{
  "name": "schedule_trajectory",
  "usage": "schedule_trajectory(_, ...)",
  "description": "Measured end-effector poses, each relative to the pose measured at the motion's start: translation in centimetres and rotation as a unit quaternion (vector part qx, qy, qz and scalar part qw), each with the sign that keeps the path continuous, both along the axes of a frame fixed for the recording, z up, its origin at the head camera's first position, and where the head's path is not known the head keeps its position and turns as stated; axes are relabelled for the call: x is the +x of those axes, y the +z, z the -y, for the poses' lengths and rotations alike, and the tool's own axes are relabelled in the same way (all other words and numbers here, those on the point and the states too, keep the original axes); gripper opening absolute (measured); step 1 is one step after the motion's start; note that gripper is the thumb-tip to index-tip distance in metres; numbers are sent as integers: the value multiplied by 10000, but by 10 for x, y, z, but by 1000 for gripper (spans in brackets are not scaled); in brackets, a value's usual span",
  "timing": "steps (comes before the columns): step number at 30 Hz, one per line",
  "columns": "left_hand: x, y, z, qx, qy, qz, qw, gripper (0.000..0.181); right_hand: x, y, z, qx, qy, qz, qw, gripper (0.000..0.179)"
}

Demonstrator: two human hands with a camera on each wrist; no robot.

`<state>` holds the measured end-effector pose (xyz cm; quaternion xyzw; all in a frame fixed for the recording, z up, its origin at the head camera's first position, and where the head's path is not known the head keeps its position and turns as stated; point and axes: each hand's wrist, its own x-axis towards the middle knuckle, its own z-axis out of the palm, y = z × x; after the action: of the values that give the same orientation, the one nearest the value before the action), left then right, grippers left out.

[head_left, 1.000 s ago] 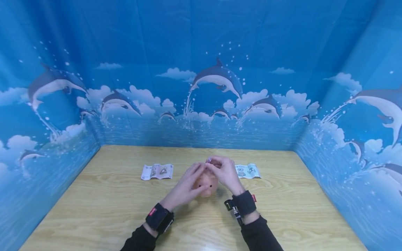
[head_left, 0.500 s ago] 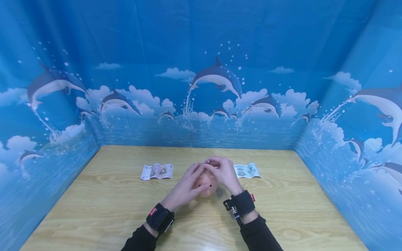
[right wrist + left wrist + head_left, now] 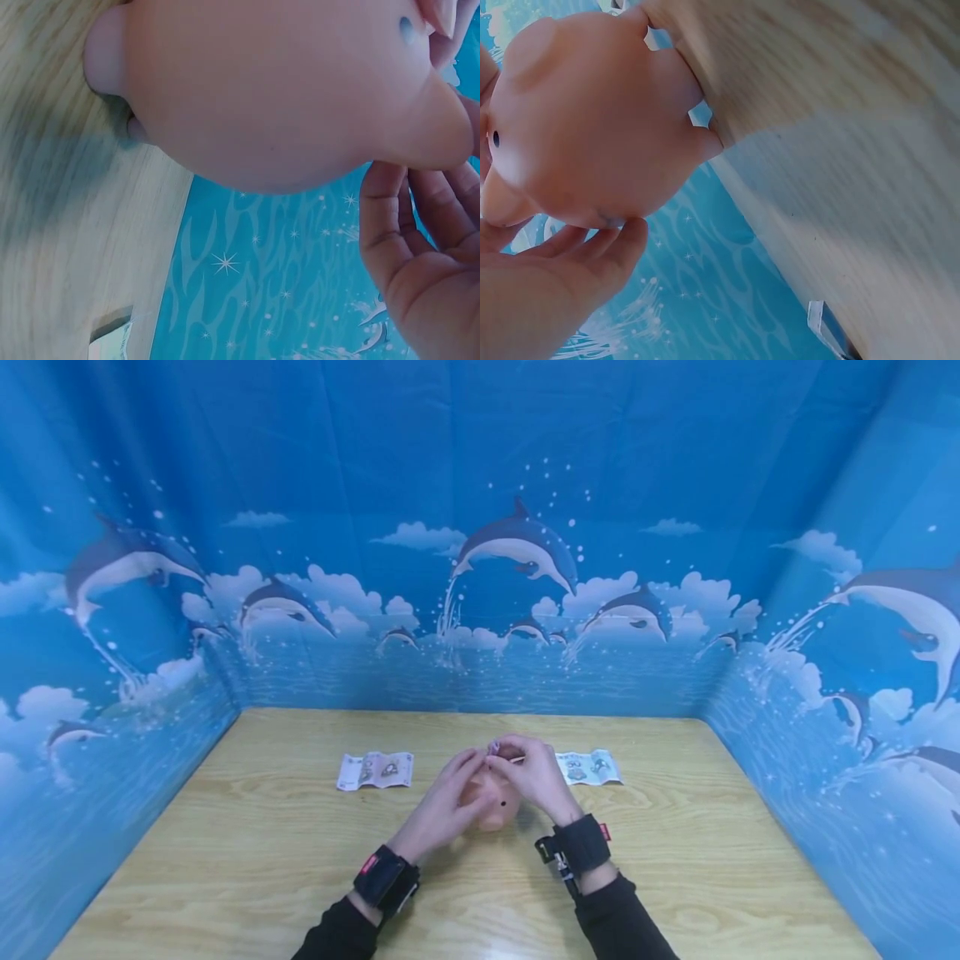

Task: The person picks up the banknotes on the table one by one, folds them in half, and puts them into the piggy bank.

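Observation:
A pink piggy bank (image 3: 498,814) stands on the table, facing me. My left hand (image 3: 442,806) holds it from the left, thumb near its face and fingers along its far side; those fingertips (image 3: 634,236) touch the body in the left wrist view. Above the pig's head, my right hand (image 3: 534,770) pinches a small folded purplish banknote (image 3: 493,747), mostly hidden by the fingers. Behind the pig's ear (image 3: 442,135), the right fingers (image 3: 382,206) show in the right wrist view. Whether the note is inside the slot cannot be seen.
A pinkish banknote (image 3: 375,771) lies creased on the wooden table (image 3: 285,860), left of the hands. A greenish banknote (image 3: 592,767) lies to the right, partly behind the right hand. A blue dolphin-print curtain (image 3: 375,677) surrounds the back and sides.
My left thumb has shifted upward over the pig's left eye, and the left wrist has moved slightly right. The right hand stays at the top of the pig, its fingers shifting slightly left.

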<state>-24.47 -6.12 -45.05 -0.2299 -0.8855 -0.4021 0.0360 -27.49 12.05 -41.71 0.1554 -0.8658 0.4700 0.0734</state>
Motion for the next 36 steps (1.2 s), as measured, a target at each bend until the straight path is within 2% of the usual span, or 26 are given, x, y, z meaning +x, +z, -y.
schedule_trajectory(7, -3, -4, -2, 8, 111, 228, 9997, 77, 0, 1, -1, 141, 72, -34, 9999, 23)
schedule_trajectory(13, -4, -4, -3, 102, 139, 390, 9991, 79, 0, 2, -4, 157, 114, -98, 9998, 26)
schedule_trajectory(18, -3, -3, -4, 147, 190, 628, 9977, 80, 1, 3, -4, 96, 231, 53, 9997, 25)
schedule_trajectory(31, -4, -4, -4, 328, 155, 661, 9972, 79, 0, 1, -3, 147, 385, 59, 9991, 22)
schedule_trajectory(36, -6, -5, -5, 383, 147, 650, 9970, 77, 0, 1, -3, 171, 368, -81, 9991, 21)
